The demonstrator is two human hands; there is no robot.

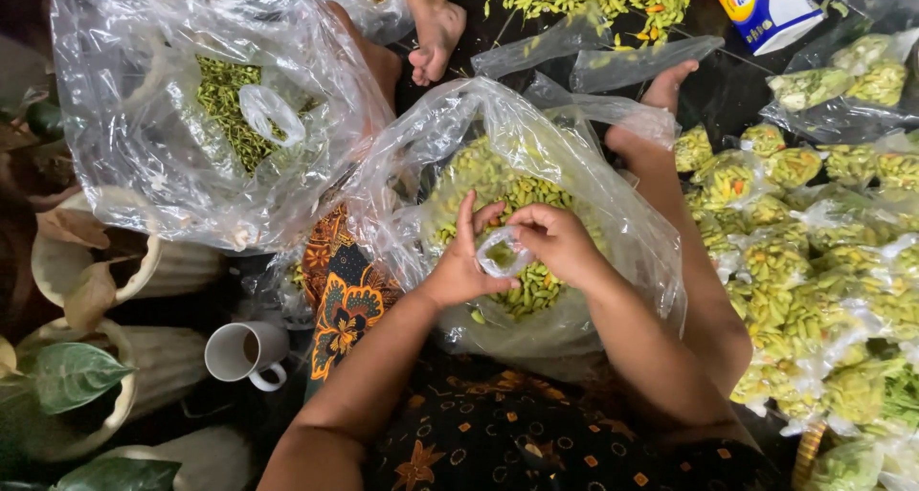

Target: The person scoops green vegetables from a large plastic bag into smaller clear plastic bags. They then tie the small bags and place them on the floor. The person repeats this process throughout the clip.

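Both hands pinch a small bag [502, 253]: left hand [465, 266] grips its left edge, right hand [557, 242] its right. Chilies [532, 290] directly under grip, inside big bag [584, 175].

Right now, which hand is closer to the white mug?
The left hand. It sits over the big bag of green chilies, with the white mug lower down toward its outer side. The right hand is farther, beyond the left one, pinching a small clear bag.
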